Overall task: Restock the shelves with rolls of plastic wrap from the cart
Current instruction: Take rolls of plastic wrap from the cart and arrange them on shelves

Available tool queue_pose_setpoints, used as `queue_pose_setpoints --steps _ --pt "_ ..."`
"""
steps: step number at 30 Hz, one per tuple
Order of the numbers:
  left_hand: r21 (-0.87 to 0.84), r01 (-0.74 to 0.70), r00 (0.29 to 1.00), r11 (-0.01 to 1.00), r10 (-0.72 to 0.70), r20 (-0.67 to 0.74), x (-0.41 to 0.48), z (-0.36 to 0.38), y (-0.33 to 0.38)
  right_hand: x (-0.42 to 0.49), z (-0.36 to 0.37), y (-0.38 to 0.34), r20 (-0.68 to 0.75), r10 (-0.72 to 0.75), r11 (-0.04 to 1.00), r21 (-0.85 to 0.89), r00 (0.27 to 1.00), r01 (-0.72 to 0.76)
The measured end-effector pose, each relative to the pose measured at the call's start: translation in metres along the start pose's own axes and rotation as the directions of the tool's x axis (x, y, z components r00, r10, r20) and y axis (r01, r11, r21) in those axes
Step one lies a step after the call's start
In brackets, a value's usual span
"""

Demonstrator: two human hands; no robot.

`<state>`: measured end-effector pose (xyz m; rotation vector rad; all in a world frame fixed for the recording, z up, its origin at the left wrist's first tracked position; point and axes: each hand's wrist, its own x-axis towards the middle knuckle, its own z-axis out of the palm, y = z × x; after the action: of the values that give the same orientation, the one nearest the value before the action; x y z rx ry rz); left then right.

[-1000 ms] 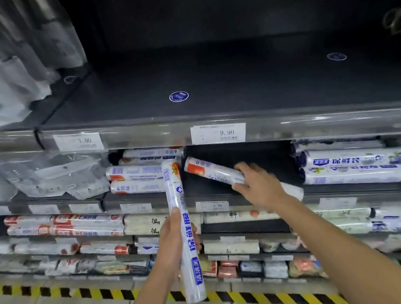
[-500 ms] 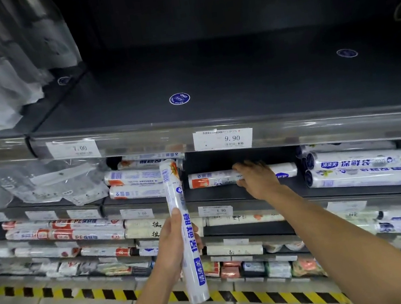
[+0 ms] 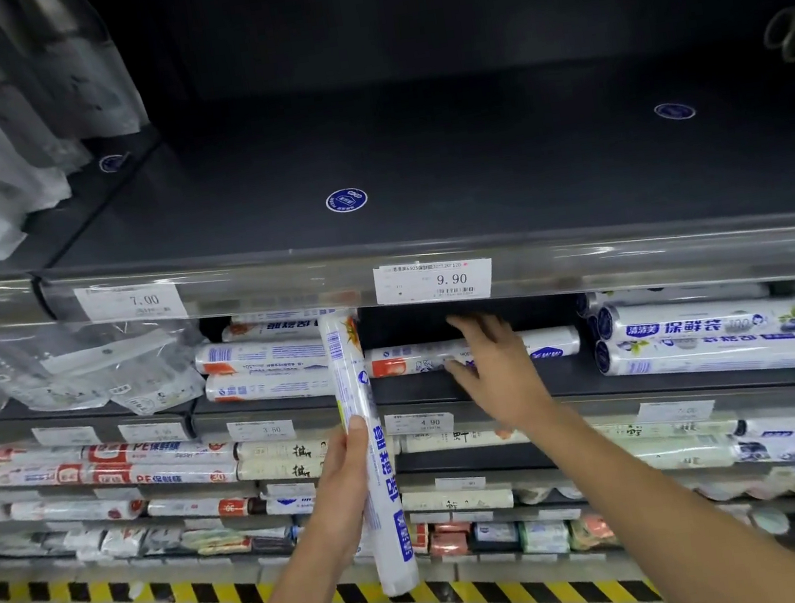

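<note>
left hand point(image 3: 343, 493) grips upright roll point(image 3: 352, 384) | right hand point(image 3: 497, 374) spread | dark shelf point(image 3: 468, 163) | striped floor tape point(image 3: 527, 584)

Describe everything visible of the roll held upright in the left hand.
The held roll is a long white cylinder in glossy film, printed with blue characters, a barcode and an orange patch near its top. It stands nearly upright before the shelves, tilted slightly left at the top. The left hand grips its middle.

The dark shelf point(image 3: 408, 390) bears a lone roll point(image 3: 406, 362) lying flat, stacked rolls point(image 3: 261, 366) just left, perhaps touching.
</note>
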<state>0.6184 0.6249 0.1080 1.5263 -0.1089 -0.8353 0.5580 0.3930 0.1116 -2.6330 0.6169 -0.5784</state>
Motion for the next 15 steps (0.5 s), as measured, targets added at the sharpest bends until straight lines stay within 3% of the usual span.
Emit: queue_pose_setpoints --steps 1,4,7,12,15 --pt "-0.013 -0.009 1.0 1.0 0.009 0.014 0.0 0.001 0.0 -0.012 -0.005 -0.01 0.008 0.046 0.986 0.161 0.999 -0.047" --pt "-0.057 -0.045 0.998 0.997 0.048 0.037 0.001 0.01 0.002 -0.046 -0.01 -0.038 0.353 0.126 0.814 0.498 0.927 -0.3" --pt "-0.109 -0.048 0.989 0.993 0.062 0.132 0.002 0.02 0.005 -0.065 -0.005 -0.047 0.437 0.065 0.821 0.487 0.897 -0.297" --pt "-0.144 -0.016 0.971 0.989 0.05 0.233 0.005 0.028 0.002 -0.069 -0.009 -0.048 0.355 0.108 0.833 0.478 0.929 -0.279" --pt "0.037 -0.136 0.961 0.99 0.123 0.247 0.008 0.031 0.006 -0.062 -0.015 -0.038 0.326 0.103 0.88 0.411 0.94 -0.238"
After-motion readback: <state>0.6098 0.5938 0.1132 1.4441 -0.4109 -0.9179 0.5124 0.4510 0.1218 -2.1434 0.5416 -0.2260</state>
